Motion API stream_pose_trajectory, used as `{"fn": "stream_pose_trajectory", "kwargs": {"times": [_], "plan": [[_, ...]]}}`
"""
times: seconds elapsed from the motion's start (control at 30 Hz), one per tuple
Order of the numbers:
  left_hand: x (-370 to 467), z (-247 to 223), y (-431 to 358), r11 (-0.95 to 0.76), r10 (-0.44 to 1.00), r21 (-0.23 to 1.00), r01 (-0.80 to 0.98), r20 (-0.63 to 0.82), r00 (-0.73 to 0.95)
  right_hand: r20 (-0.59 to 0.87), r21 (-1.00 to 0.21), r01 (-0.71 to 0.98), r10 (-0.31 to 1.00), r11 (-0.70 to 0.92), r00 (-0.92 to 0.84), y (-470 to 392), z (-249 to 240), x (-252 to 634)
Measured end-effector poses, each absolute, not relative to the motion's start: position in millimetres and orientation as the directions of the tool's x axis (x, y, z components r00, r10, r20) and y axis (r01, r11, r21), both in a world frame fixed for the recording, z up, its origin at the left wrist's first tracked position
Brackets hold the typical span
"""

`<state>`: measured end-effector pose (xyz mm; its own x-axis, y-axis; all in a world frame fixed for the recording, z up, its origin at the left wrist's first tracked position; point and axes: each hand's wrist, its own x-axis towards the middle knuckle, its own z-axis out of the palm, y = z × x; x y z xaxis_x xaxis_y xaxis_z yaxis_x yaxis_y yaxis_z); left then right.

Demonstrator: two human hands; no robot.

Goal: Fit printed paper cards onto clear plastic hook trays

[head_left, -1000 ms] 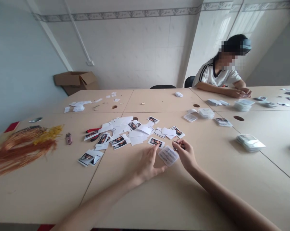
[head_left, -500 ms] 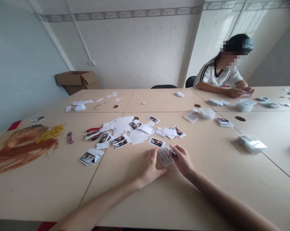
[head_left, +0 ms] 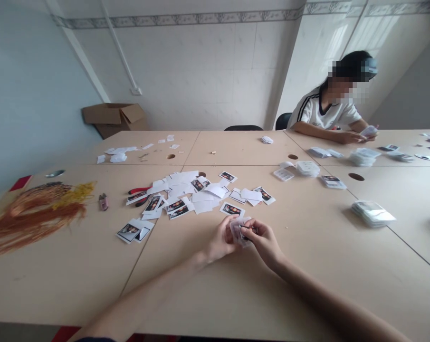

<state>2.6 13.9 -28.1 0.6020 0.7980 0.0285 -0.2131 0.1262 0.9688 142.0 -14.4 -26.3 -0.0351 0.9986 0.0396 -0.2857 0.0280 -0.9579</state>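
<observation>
My left hand (head_left: 222, 239) is closed round the left side of a small clear plastic case (head_left: 240, 232), in front of the pile of cards. At the case's right side, my right hand (head_left: 262, 240) pinches a small dark item whose shape is too small to make out. Just beyond my hands lies a printed photo card (head_left: 232, 209). White and printed cards (head_left: 205, 197) are spread in a loose pile further left.
Red-handled pliers (head_left: 138, 191), pink clippers (head_left: 103, 203) and copper-coloured strands (head_left: 29, 213) lie left. Stacks of clear cases (head_left: 373, 213) stand right. Across the table, a person in a white shirt (head_left: 323, 111) holds a small item. A cardboard box (head_left: 115, 116) stands behind.
My left hand has gone from spread beside the case to closed round it. The case is tilted more, and my right hand has moved slightly left over it.
</observation>
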Motion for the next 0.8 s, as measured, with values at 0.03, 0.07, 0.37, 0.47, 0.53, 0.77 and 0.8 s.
{"fn": "stream_pose_trajectory", "kwargs": {"times": [0.03, 0.07, 0.37, 0.47, 0.53, 0.77, 0.8], "plan": [[2.3, -28.2, 15.3, 0.149, 0.778, 0.966, -0.213, 0.018, 0.628, 0.066, -0.968, -0.246, 0.997, 0.056, -0.031, -15.2, -25.3, 141.9], [2.1, -28.3, 16.3, 0.159, 0.764, 0.966, -0.206, 0.012, 0.645, 0.093, -0.974, -0.208, 0.995, 0.087, -0.022, -15.9, -24.1, 142.1], [3.5, -23.5, 10.7, 0.156, 0.733, 0.962, -0.223, 0.039, 0.679, 0.432, -0.881, 0.275, 0.892, 0.385, 0.136, -14.1, -13.0, 151.2], [4.1, -18.2, 6.9, 0.212, 0.744, 0.949, -0.235, 0.000, 0.668, 0.476, -0.852, 0.315, 0.869, 0.418, 0.134, -13.3, -13.2, 151.7], [4.6, -13.7, 4.0, 0.251, 0.737, 0.935, -0.252, -0.016, 0.675, 0.488, -0.844, 0.319, 0.864, 0.431, 0.125, -12.9, -13.3, 151.3], [8.4, -5.2, -2.0, 0.305, 0.717, 0.908, -0.286, -0.022, 0.696, 0.313, -0.950, 0.096, 0.923, 0.299, 0.224, -12.4, -17.4, 145.4], [9.0, -5.3, -2.1, 0.295, 0.723, 0.910, -0.290, -0.014, 0.691, 0.261, -0.965, 0.033, 0.936, 0.260, 0.238, -12.5, -18.6, 144.4]]}}
